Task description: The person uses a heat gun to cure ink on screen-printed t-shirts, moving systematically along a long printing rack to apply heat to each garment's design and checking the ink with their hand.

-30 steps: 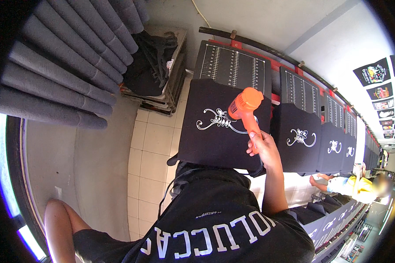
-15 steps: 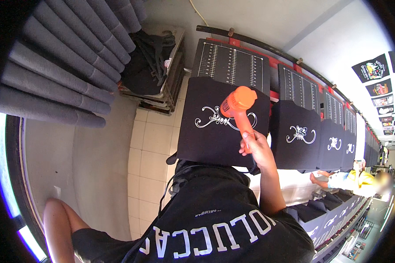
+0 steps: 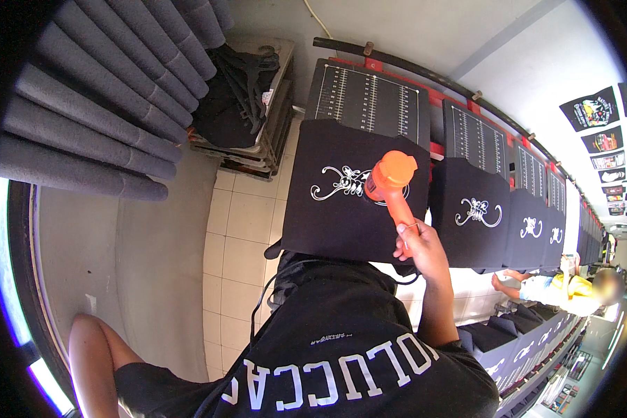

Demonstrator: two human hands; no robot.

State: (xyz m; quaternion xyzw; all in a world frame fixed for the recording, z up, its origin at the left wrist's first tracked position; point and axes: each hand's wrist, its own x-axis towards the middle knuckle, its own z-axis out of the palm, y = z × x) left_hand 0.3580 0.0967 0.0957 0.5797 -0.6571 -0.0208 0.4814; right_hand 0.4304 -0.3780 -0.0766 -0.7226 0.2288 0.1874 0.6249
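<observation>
My right hand (image 3: 423, 249) is closed around the handle of an orange hair dryer (image 3: 395, 171). The dryer hangs above a black T-shirt (image 3: 327, 226) spread over a flat printing board (image 3: 369, 101). A white curling design (image 3: 338, 182) is printed on the shirt, and the dryer covers part of its right side. A cord (image 3: 407, 281) shows below my hand. Of my left arm only the bent elbow (image 3: 94, 348) appears at the lower left; the hand is out of sight.
More boards with printed black shirts (image 3: 477, 212) run off to the right along a dark rail (image 3: 425, 68). Grey curtains (image 3: 97, 104) hang at the left. Black cloth (image 3: 233, 101) lies on stacked frames (image 3: 275, 150). A person in yellow (image 3: 575, 287) works farther right.
My right hand has moved slightly right and toward me with the hair dryer, uncovering more of the printed design's middle. The shirts and boards stay where they were.
</observation>
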